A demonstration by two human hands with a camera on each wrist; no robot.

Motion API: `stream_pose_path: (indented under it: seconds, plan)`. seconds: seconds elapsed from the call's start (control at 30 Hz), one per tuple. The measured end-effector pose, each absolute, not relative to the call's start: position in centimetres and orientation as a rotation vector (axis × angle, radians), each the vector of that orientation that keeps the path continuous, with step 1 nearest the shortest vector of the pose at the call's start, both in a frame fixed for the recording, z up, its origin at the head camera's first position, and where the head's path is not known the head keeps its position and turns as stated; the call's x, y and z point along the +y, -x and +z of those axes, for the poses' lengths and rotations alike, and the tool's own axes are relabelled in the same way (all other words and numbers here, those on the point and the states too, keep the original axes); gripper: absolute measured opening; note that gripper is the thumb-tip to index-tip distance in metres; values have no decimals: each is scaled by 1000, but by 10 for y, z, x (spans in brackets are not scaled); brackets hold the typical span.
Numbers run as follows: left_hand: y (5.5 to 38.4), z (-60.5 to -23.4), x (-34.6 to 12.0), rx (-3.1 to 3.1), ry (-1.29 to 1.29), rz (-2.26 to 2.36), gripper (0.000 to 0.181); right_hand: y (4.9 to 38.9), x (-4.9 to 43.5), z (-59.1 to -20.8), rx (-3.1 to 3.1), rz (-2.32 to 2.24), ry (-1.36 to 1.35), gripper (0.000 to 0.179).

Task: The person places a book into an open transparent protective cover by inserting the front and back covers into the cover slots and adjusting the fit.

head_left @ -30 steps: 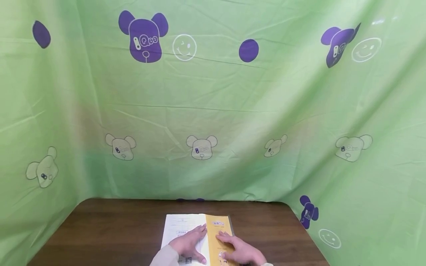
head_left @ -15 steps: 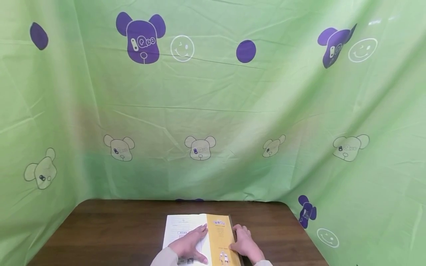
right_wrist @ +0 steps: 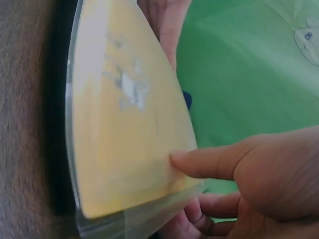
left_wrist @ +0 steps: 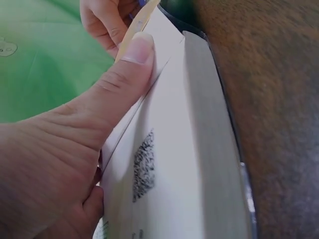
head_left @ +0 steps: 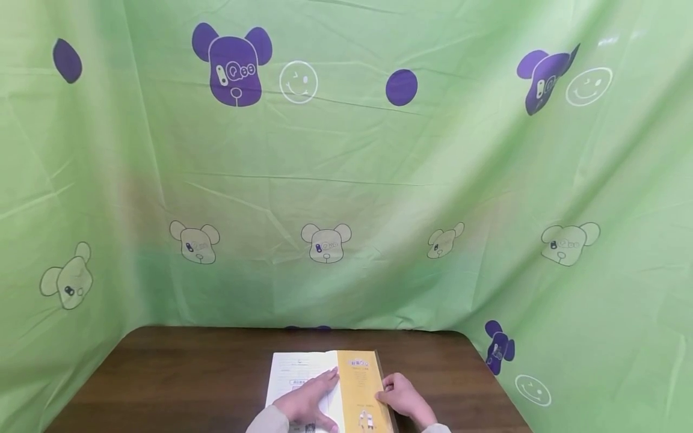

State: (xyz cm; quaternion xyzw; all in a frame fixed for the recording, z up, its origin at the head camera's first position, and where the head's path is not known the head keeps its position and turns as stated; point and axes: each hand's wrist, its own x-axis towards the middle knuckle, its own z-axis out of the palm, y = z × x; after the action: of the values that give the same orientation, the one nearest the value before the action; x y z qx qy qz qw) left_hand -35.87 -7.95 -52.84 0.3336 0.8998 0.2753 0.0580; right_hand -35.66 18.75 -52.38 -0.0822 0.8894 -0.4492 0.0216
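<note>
An open book (head_left: 303, 364) lies on the table, with a printed white page at left and a yellow inside cover (head_left: 360, 388) at right. A clear plastic sleeve (right_wrist: 144, 216) shows past the yellow panel's edge in the right wrist view. My left hand (head_left: 307, 402) rests on the white page beside the fold, fingers extended and thumb (left_wrist: 119, 79) pressing near the spine. A QR code (left_wrist: 143, 167) shows on that page. My right hand (head_left: 406, 399) pinches the right edge of the yellow cover, thumb (right_wrist: 199, 163) on top and fingers curled underneath.
The brown wooden table (head_left: 178, 385) extends to both sides of the book. Green cloth (head_left: 335, 192) printed with bear heads and smiley faces hangs behind it and along both sides.
My right hand has slid off the yellow panel to its right edge and now pinches it. My left hand stays on the white page.
</note>
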Motion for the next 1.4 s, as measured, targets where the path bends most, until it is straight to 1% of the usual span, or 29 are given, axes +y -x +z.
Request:
stream_pose_path:
  seconds: [0.07,0.13,0.27,0.47,0.67,0.73,0.8,0.97,1.07,1.13,1.27,1.4]
  plan:
    - [359,-529,-80,2724,-1011,849,106,357,189,-525,2663,-1487,282,18]
    - [358,-531,-82,2721,-1014,880,107,358,191,-527,2581,-1567,309,19]
    - [356,-536,-88,2721,-1023,957,107,360,190,-528,2402,-1730,344,27]
    - [358,-532,-96,2697,-976,1048,113,366,177,-515,2092,-1968,354,38]
    - [352,-524,-113,2750,-954,1049,119,366,159,-507,2065,-2035,365,35]
    - [348,-519,-122,2766,-963,1053,118,365,152,-505,2057,-2051,366,34]
    - [345,-515,-130,2780,-962,1086,108,363,144,-502,2041,-2059,371,35]
    - [343,-507,-139,2818,-1044,1275,67,361,128,-496,2000,-2064,411,43]
    - [342,-508,-135,2826,-1092,1396,48,359,119,-496,1981,-2056,443,47]
    - [340,-509,-130,2831,-1104,1453,42,358,114,-497,1965,-2054,470,48]
    - [334,-509,-120,2841,-1066,1567,41,357,103,-497,1929,-2065,511,48]
    - [333,-505,-116,2817,-890,1738,42,358,92,-493,1932,-2081,507,45]
